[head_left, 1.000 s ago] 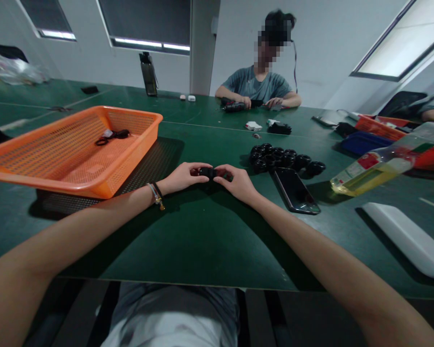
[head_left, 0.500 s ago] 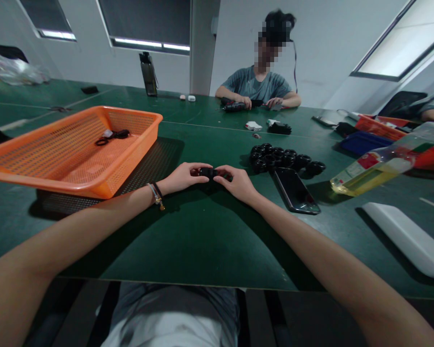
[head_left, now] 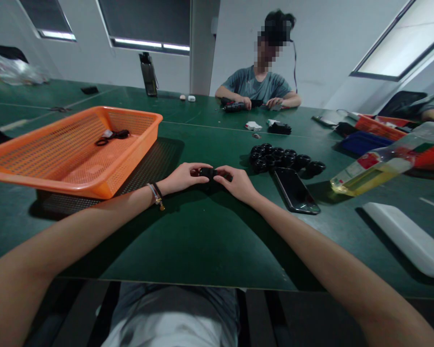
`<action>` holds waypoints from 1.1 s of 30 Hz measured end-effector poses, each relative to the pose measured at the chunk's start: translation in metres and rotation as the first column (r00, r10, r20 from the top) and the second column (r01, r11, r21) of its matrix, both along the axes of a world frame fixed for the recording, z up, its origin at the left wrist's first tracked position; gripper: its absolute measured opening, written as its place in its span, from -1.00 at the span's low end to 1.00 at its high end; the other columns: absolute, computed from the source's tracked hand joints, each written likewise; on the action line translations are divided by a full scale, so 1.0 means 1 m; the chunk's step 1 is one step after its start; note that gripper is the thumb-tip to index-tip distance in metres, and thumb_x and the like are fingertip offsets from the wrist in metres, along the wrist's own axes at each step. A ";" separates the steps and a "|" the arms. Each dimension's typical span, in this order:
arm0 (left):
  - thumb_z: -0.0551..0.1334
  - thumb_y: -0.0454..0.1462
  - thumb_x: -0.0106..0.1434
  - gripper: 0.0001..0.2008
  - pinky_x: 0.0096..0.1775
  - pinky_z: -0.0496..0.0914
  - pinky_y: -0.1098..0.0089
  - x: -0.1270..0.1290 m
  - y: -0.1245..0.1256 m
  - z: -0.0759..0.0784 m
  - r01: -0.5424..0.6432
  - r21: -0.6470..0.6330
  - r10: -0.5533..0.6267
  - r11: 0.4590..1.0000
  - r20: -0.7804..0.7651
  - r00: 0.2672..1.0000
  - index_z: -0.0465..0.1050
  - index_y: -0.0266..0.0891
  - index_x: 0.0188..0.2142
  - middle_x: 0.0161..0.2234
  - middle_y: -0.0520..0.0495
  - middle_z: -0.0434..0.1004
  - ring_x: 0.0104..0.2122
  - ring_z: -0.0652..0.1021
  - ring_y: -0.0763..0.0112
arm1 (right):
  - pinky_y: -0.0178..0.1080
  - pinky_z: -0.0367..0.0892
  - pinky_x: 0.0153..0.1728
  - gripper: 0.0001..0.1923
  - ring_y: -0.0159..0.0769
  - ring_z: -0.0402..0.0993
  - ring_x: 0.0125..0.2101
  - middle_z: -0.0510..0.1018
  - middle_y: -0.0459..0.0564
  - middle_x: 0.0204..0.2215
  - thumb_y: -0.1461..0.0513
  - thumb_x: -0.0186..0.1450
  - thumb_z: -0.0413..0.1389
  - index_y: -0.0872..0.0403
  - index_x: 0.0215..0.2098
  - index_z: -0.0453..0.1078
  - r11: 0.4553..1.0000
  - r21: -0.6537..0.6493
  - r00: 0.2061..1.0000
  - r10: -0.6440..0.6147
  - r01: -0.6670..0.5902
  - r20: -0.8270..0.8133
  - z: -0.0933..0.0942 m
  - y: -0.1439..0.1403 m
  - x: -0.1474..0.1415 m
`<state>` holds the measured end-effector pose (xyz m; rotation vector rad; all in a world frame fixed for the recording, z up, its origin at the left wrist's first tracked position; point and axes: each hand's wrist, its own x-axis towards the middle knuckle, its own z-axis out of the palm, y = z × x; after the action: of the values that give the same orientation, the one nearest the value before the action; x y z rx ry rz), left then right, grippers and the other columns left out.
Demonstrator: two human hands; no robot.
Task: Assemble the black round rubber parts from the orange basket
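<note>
No writing can be read anywhere here; the label on the oil bottle [head_left: 378, 168] out at three o'clock shows red, white and green patches, but its text is too blurred to make out. Both hands meet at the centre of the green worktop [head_left: 202, 241]. The left hand [head_left: 183, 177] and the right hand [head_left: 235, 182] each pinch one end of a small black part [head_left: 207, 172] between thumb and fingertips, holding it just above the surface. The part looks short, dark and roughly cylindrical, matte, with finer detail lost between the fingers. A beaded bracelet [head_left: 156, 194] circles the left wrist. At two o'clock from the hands, close by, sits a cluster of black ring-shaped parts [head_left: 284, 158], with a dark phone [head_left: 295, 190] lying flat just beside it. At ten o'clock an orange mesh basket [head_left: 39, 159] rests on a black mat and holds a few small dark items. At twelve o'clock, well apart across the worktop, another person [head_left: 258, 84] sits with both hands on a tool.
</note>
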<state>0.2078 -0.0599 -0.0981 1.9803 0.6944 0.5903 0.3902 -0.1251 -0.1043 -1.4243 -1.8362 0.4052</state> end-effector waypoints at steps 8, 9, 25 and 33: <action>0.26 -0.14 0.03 -0.49 -0.11 0.36 0.25 0.000 0.001 0.000 -0.004 0.011 0.004 1.000 0.002 1.000 0.37 -0.29 -0.02 -0.16 -0.13 0.51 -0.22 0.50 0.31 | -0.26 0.34 -0.38 -0.81 -0.30 0.47 -0.38 0.56 0.00 -0.37 0.24 0.15 0.12 0.10 -0.25 0.42 0.999 0.038 1.000 0.019 -0.019 -0.001 0.000 -0.001 0.000; 0.26 -0.14 0.03 -0.49 -0.11 0.36 0.25 0.000 0.001 0.000 -0.002 0.015 0.002 1.000 0.000 1.000 0.37 -0.29 -0.02 -0.15 -0.13 0.51 -0.21 0.50 0.31 | -0.25 0.34 -0.38 -0.79 -0.30 0.46 -0.38 0.56 0.00 -0.37 0.24 0.13 0.14 0.11 -0.23 0.41 0.999 0.043 1.000 0.027 -0.028 0.006 0.000 -0.002 0.000; 0.26 -0.13 0.04 -0.49 -0.10 0.35 0.25 0.000 0.002 -0.001 0.006 0.022 -0.005 1.000 -0.006 1.000 0.37 -0.27 -0.02 -0.15 -0.12 0.50 -0.21 0.49 0.31 | -0.24 0.33 -0.35 -0.78 -0.32 0.45 -0.40 0.54 -0.06 -0.41 0.30 0.10 0.15 0.08 -0.25 0.38 0.998 0.052 0.999 0.042 -0.042 0.000 -0.002 -0.001 0.002; 0.26 -0.14 0.03 -0.49 -0.12 0.36 0.26 0.000 0.002 -0.001 -0.004 0.030 0.005 1.000 -0.009 1.000 0.37 -0.28 -0.02 -0.16 -0.11 0.51 -0.22 0.50 0.32 | -0.25 0.34 -0.37 -0.79 -0.33 0.46 -0.42 0.55 -0.07 -0.43 0.30 0.11 0.14 0.08 -0.24 0.40 0.997 0.058 0.999 0.040 -0.040 0.003 -0.003 0.000 0.001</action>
<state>0.2075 -0.0584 -0.0989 2.0108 0.6994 0.5981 0.3916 -0.1253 -0.1075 -1.3505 -1.8656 0.3675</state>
